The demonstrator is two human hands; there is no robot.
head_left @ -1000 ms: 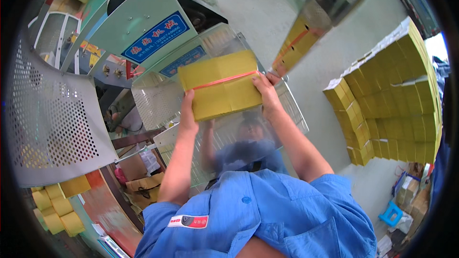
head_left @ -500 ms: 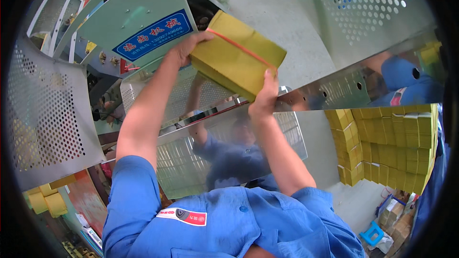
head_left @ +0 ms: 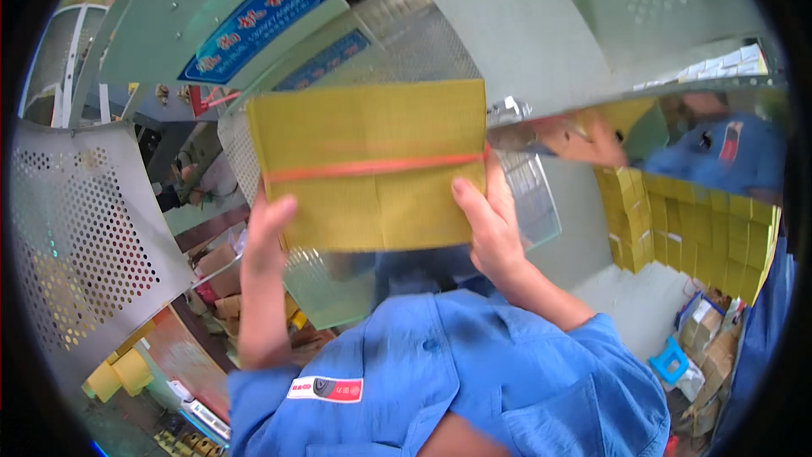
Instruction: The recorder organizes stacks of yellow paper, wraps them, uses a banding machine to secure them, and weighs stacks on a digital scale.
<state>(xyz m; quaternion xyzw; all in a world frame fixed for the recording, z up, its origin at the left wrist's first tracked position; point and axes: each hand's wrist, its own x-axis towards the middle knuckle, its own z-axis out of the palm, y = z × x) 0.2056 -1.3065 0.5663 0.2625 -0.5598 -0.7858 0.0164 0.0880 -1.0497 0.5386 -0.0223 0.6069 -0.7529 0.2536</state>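
Note:
A thick bundle of yellow paper (head_left: 372, 127) is held up level in front of my chest, its broad face turned toward me. One red band runs across its middle from side to side. My left hand (head_left: 272, 224), a little smeared by motion, grips the lower left edge with the thumb over the front. At the opposite edge my right hand (head_left: 495, 224) clasps the bundle, its thumb lying on the yellow face just below the band. The fingers behind the bundle are mostly hidden.
A pale green machine cover (head_left: 139, 42) with a blue label rises at upper left, above a perforated metal panel (head_left: 80, 237). A shiny steel bar (head_left: 643, 131) spans the right side. Stacked yellow bundles (head_left: 706, 233) stand beyond it, and a blue plastic stool (head_left: 670, 360) sits lower right.
The bundle has come away from the machine, nearer to my body, and turned from a slant to level. My left hand has dropped from its upper left corner to the lower left edge.

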